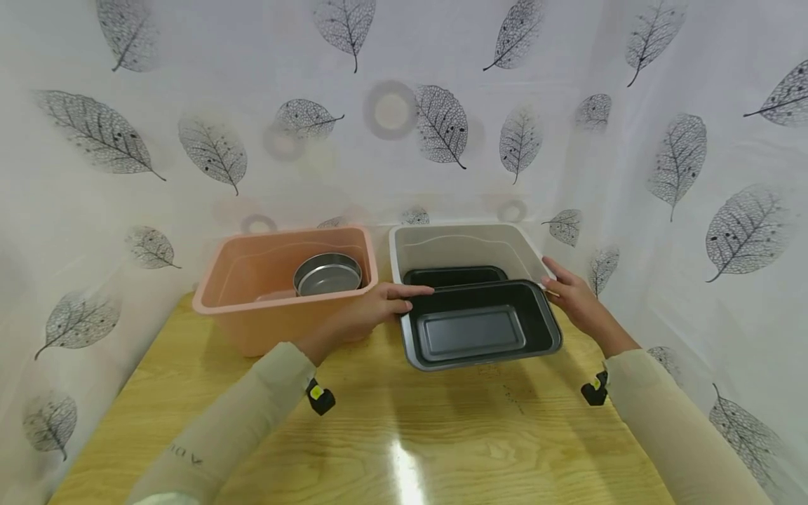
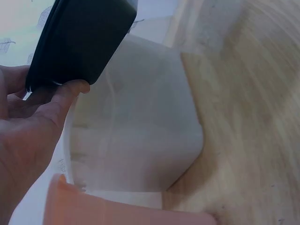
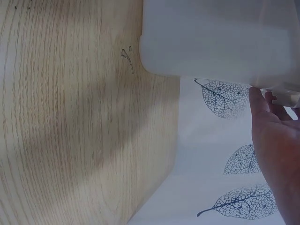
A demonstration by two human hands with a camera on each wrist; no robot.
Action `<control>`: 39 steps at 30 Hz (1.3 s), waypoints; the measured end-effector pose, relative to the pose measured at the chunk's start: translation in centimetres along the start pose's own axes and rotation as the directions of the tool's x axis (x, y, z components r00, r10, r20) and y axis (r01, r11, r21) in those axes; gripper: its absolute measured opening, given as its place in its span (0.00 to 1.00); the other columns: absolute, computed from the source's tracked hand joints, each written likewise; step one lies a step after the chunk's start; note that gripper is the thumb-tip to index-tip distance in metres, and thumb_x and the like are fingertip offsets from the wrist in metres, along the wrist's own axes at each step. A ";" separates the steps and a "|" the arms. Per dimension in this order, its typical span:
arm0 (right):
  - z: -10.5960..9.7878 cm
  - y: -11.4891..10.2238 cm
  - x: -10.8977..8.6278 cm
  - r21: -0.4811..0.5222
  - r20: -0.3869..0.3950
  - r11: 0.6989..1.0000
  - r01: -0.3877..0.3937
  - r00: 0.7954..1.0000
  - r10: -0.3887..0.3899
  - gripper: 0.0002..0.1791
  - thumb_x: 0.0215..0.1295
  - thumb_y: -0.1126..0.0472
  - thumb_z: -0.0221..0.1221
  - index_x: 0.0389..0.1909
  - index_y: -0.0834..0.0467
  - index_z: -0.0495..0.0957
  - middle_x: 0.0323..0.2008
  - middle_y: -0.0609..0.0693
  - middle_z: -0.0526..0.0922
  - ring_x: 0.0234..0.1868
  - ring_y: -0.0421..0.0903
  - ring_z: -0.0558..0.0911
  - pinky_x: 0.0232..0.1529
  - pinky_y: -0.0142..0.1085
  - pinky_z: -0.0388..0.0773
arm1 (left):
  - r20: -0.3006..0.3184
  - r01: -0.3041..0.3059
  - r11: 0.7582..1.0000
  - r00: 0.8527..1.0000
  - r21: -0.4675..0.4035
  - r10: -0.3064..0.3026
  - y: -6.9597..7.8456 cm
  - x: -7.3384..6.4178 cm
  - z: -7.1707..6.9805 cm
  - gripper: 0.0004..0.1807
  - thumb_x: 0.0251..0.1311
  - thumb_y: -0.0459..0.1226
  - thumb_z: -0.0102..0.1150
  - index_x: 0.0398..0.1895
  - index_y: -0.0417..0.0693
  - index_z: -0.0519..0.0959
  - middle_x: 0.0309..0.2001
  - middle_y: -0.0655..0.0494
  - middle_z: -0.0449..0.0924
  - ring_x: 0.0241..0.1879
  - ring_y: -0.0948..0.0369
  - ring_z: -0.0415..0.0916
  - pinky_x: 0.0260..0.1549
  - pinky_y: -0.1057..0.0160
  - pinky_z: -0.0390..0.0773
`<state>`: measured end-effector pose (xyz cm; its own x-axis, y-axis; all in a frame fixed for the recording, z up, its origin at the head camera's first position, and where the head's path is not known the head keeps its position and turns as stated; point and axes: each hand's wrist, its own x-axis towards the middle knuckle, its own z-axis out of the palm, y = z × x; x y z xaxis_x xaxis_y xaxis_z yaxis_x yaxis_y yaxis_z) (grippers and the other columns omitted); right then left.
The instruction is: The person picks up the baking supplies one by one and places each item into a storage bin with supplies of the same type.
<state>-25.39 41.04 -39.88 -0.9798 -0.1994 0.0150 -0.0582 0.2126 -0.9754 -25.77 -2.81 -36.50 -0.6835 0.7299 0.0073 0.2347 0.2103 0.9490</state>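
Note:
A dark rectangular loaf pan (image 1: 470, 333) is held up over the front rim of the white bin (image 1: 467, 242), its hollow tilted toward me. My left hand (image 1: 385, 301) grips the pan's left end; in the left wrist view the thumb presses the underside of the loaf pan (image 2: 89, 42). My right hand (image 1: 574, 298) is at the bin's right rim, close to the pan's right corner. In the right wrist view my right hand (image 3: 276, 136) has its thumb and fingers at the rim of the white bin (image 3: 211, 42). Inside the bin lies another dark pan (image 1: 454, 275), partly hidden.
An orange bin (image 1: 284, 308) stands left of the white one, with round metal tins (image 1: 328, 275) in it. Both bins rest on a wooden table (image 1: 353, 435). Behind and at the sides hangs a leaf-printed white curtain (image 1: 252, 63).

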 end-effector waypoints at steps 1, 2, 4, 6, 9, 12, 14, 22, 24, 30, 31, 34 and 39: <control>0.0 0.0 0.0 -0.007 0.002 1.000 0.001 1.000 -0.001 0.39 0.82 0.53 0.45 0.81 0.53 0.33 0.81 0.63 0.32 0.80 0.60 0.44 0.62 0.20 0.70 | 0.000 -0.008 1.000 1.000 0.010 0.008 0.1 0.2 -0.3 0.23 0.77 0.35 0.47 0.70 0.64 0.74 0.75 0.61 0.64 0.59 0.62 0.68 0.48 0.57 0.77; -0.1 0.0 -0.1 -0.011 0.002 1.000 0.003 1.000 -0.003 0.39 0.82 0.53 0.45 0.81 0.53 0.33 0.81 0.63 0.31 0.80 0.57 0.46 0.61 0.20 0.70 | 0.003 -0.021 1.000 1.000 0.021 0.021 0.2 0.4 -0.6 0.23 0.77 0.36 0.46 0.70 0.62 0.73 0.75 0.60 0.63 0.54 0.61 0.69 0.46 0.56 0.77; -0.1 0.1 -0.1 -0.011 0.001 1.000 0.010 1.000 -0.010 0.39 0.82 0.53 0.45 0.81 0.54 0.33 0.81 0.63 0.32 0.79 0.50 0.53 0.59 0.19 0.72 | 0.003 -0.037 0.999 0.999 0.039 0.037 0.6 0.7 -1.0 0.23 0.77 0.36 0.46 0.71 0.60 0.73 0.75 0.57 0.63 0.44 0.62 0.68 0.41 0.57 0.76; -0.1 0.1 -0.1 -0.005 -0.008 1.000 0.010 1.000 -0.010 0.39 0.82 0.53 0.45 0.81 0.54 0.34 0.81 0.62 0.34 0.77 0.45 0.58 0.55 0.18 0.74 | 0.009 -0.048 0.998 0.999 0.043 0.048 1.0 1.1 -1.5 0.23 0.77 0.35 0.45 0.72 0.59 0.72 0.76 0.56 0.63 0.37 0.62 0.64 0.41 0.57 0.74; 0.0 0.2 0.0 0.014 -0.011 1.000 0.007 1.000 -0.007 0.40 0.81 0.52 0.46 0.82 0.52 0.34 0.81 0.59 0.34 0.79 0.47 0.53 0.54 0.18 0.75 | 0.012 -0.040 0.999 0.999 0.010 0.040 1.6 1.7 -2.1 0.23 0.78 0.35 0.45 0.72 0.59 0.72 0.75 0.58 0.63 0.36 0.62 0.63 0.40 0.59 0.72; 0.2 0.3 0.1 0.023 -0.015 1.000 0.005 1.000 -0.004 0.40 0.81 0.50 0.47 0.82 0.50 0.36 0.82 0.56 0.34 0.81 0.57 0.42 0.54 0.18 0.74 | -0.002 -0.029 0.999 1.000 -0.028 0.029 2.1 2.2 -2.7 0.23 0.78 0.35 0.44 0.71 0.61 0.72 0.70 0.62 0.67 0.35 0.60 0.62 0.34 0.62 0.69; 0.3 0.3 0.2 0.016 -0.021 1.000 0.005 1.000 -0.005 0.39 0.80 0.49 0.47 0.82 0.49 0.38 0.82 0.55 0.36 0.81 0.59 0.41 0.54 0.18 0.74 | -0.015 -0.028 0.999 1.000 -0.045 0.027 2.4 2.6 -3.1 0.23 0.78 0.34 0.44 0.71 0.59 0.72 0.68 0.63 0.67 0.34 0.58 0.62 0.33 0.63 0.71; 0.3 0.0 0.3 0.030 -0.016 0.999 0.015 1.000 -0.014 0.39 0.80 0.51 0.49 0.82 0.47 0.40 0.82 0.53 0.36 0.81 0.54 0.46 0.70 0.32 0.68 | -0.036 -0.053 0.993 0.998 -0.105 0.050 3.1 4.8 -5.2 0.25 0.78 0.32 0.42 0.74 0.54 0.68 0.79 0.56 0.57 0.73 0.56 0.63 0.66 0.51 0.74; 0.2 0.0 0.3 0.029 -0.012 1.000 0.011 1.000 -0.011 0.39 0.80 0.52 0.49 0.82 0.48 0.38 0.82 0.53 0.34 0.81 0.57 0.45 0.75 0.42 0.61 | -0.044 -0.056 0.993 0.998 -0.100 0.052 3.1 5.7 -5.6 0.25 0.79 0.32 0.41 0.75 0.56 0.68 0.78 0.56 0.58 0.72 0.54 0.66 0.63 0.51 0.77; 0.2 -0.2 0.2 0.039 -0.007 0.999 -0.009 1.000 0.009 0.42 0.81 0.53 0.47 0.81 0.54 0.30 0.81 0.53 0.26 0.81 0.58 0.35 0.76 0.55 0.48 | -0.075 -0.028 0.992 0.997 -0.121 0.019 3.0 8.0 -6.3 0.25 0.78 0.32 0.41 0.75 0.55 0.67 0.79 0.55 0.55 0.61 0.51 0.76 0.49 0.58 0.81; 0.2 -0.2 0.2 0.041 -0.008 0.999 -0.013 1.000 0.013 0.42 0.81 0.53 0.47 0.81 0.55 0.30 0.81 0.53 0.25 0.81 0.58 0.34 0.76 0.55 0.48 | -0.077 -0.023 0.992 0.997 -0.123 0.013 3.0 8.3 -6.3 0.25 0.78 0.31 0.41 0.75 0.54 0.66 0.80 0.56 0.54 0.61 0.51 0.75 0.51 0.58 0.81; 0.2 -0.2 0.2 0.033 -0.011 0.999 -0.020 1.000 0.021 0.41 0.81 0.55 0.47 0.81 0.54 0.30 0.81 0.53 0.24 0.80 0.58 0.33 0.76 0.55 0.48 | -0.083 -0.009 0.994 0.997 -0.111 -0.001 2.8 9.1 -6.4 0.26 0.78 0.31 0.40 0.76 0.52 0.65 0.80 0.55 0.53 0.64 0.51 0.73 0.55 0.56 0.79; 0.3 -0.3 0.1 0.024 -0.018 1.000 -0.018 1.000 0.018 0.40 0.81 0.57 0.46 0.81 0.54 0.32 0.80 0.53 0.23 0.80 0.57 0.31 0.76 0.54 0.48 | -0.094 0.007 0.994 0.995 -0.111 -0.017 2.2 10.5 -6.6 0.26 0.77 0.30 0.40 0.75 0.52 0.66 0.79 0.54 0.56 0.68 0.48 0.70 0.59 0.53 0.78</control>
<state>-25.44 40.64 -39.68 -0.9840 -0.1780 0.0015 -0.0365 0.1934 -0.9804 -37.02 1.00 -32.23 -0.7497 0.6614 0.0208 0.1518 0.1413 0.9783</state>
